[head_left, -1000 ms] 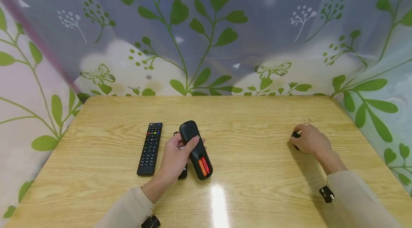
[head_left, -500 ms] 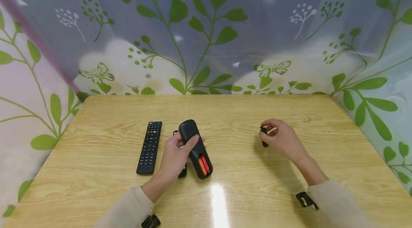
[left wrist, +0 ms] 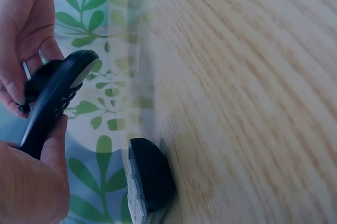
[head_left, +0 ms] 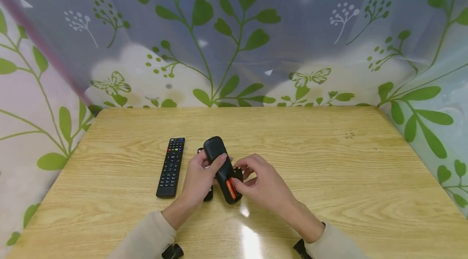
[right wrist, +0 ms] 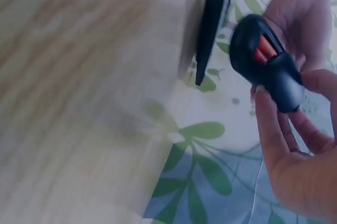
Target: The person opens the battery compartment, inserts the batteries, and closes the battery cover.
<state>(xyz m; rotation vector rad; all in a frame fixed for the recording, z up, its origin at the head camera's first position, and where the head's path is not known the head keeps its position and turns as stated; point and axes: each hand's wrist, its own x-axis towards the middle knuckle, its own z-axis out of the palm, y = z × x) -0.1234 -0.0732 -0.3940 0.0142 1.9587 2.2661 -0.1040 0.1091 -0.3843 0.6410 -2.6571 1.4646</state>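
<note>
My left hand (head_left: 199,179) grips a black remote control (head_left: 215,151), back side up, thumb across it and tilted above the table. Its battery bay is uncovered, showing red-orange batteries (head_left: 231,189) at the near end. My right hand (head_left: 268,183) pinches a small black battery cover (head_left: 237,173) between thumb and fingers, right beside the bay. In the right wrist view the cover (right wrist: 286,83) overlaps the remote, with the batteries (right wrist: 265,50) still visible; whether the two touch, I cannot tell. Part of the bay is hidden behind my right fingers.
A long black remote (head_left: 170,168) lies buttons up on the wooden table (head_left: 329,129), left of my hands. Another black remote (head_left: 208,194) lies mostly hidden under my left hand. Leaf-patterned cloth (head_left: 234,47) hangs behind the table.
My right hand has come left across the table, bringing the battery cover from the right side to the remote. The left hand and its remote have stayed in place.
</note>
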